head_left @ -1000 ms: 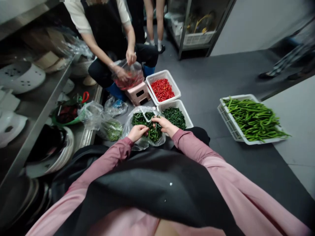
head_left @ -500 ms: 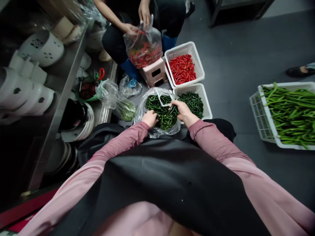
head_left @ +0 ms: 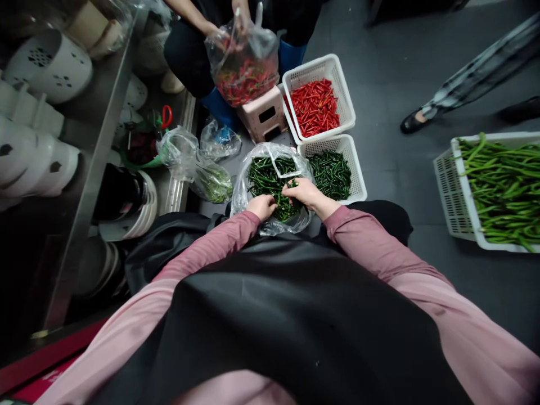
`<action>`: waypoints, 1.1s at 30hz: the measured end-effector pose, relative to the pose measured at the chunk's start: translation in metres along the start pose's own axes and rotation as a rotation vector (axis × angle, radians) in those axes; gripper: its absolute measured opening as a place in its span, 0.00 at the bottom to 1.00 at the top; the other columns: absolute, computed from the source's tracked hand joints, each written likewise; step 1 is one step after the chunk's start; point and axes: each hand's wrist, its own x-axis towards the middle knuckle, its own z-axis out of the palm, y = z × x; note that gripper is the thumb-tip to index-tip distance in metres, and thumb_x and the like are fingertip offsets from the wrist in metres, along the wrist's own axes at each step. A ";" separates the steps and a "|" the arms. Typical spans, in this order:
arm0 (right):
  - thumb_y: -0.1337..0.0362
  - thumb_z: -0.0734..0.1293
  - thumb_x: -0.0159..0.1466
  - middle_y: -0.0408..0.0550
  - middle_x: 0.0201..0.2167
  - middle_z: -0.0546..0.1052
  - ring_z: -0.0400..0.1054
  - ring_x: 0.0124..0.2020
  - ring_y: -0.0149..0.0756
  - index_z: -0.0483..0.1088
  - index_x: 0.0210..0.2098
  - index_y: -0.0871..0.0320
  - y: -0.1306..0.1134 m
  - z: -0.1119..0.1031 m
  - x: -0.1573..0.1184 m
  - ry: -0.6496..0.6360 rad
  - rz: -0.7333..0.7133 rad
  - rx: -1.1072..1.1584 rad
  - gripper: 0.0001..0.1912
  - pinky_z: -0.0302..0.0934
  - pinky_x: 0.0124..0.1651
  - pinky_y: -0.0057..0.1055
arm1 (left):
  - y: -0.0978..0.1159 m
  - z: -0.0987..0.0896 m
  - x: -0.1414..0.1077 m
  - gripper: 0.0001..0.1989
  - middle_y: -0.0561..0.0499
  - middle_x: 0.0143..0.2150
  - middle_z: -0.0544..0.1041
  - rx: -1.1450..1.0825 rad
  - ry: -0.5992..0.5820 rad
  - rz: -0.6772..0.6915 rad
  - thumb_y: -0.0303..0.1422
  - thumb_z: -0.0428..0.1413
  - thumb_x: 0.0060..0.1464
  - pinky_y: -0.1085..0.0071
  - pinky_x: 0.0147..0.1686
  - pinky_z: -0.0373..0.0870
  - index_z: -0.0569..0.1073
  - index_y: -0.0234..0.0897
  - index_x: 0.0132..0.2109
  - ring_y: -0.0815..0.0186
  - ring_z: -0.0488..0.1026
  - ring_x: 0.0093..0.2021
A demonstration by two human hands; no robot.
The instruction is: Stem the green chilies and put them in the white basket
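Observation:
A clear plastic bag (head_left: pixel 240 188) lies open between my knees, full of thin green chillies (head_left: pixel 268 176). Over its left part is my left hand (head_left: pixel 262 207), fingers curled together; what they pinch, if anything, is too small to make out. My right hand (head_left: pixel 302 193) is closed on some green chillies above the right part of the bag, its fingertips close to my left hand. Just right of the bag, a white basket (head_left: pixel 358 183) holds more green chillies. Behind it stands a white basket (head_left: pixel 346 104) of red chillies.
Opposite, a person's hands are in a bag of red chillies (head_left: pixel 248 81) on a pink stool (head_left: pixel 265 115). A basket of long green peppers (head_left: pixel 502 191) stands right. Someone's leg (head_left: pixel 468 84) is beyond it. Metal shelving (head_left: pixel 99 146) runs along the left.
My right hand has moved down and closer to my left hand. At the right, a person's leg and foot have come further into view. The whole view has shifted slightly.

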 end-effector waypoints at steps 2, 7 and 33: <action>0.71 0.72 0.45 0.38 0.16 0.69 0.60 0.14 0.24 0.68 0.26 0.61 0.003 0.003 -0.002 -0.044 -0.001 -0.090 0.10 0.55 0.17 0.23 | 0.008 -0.019 -0.002 0.10 0.49 0.31 0.74 -0.155 0.154 0.050 0.38 0.55 0.51 0.72 0.36 0.64 0.74 0.36 0.32 0.66 0.70 0.34; 0.69 0.72 0.46 0.37 0.15 0.67 0.61 0.16 0.25 0.67 0.27 0.61 -0.003 0.012 -0.005 -0.101 -0.055 -0.071 0.11 0.54 0.19 0.22 | 0.028 -0.041 -0.001 0.12 0.54 0.27 0.71 -0.637 0.203 0.041 0.39 0.57 0.49 0.78 0.29 0.64 0.71 0.32 0.34 0.73 0.67 0.29; 0.67 0.73 0.47 0.38 0.18 0.68 0.63 0.19 0.28 0.60 0.28 0.57 -0.011 -0.005 0.005 -0.098 0.055 0.314 0.17 0.61 0.23 0.27 | 0.047 -0.032 -0.008 0.15 0.59 0.15 0.60 -0.848 -0.128 0.055 0.39 0.54 0.52 0.78 0.17 0.50 0.66 0.33 0.24 0.78 0.54 0.15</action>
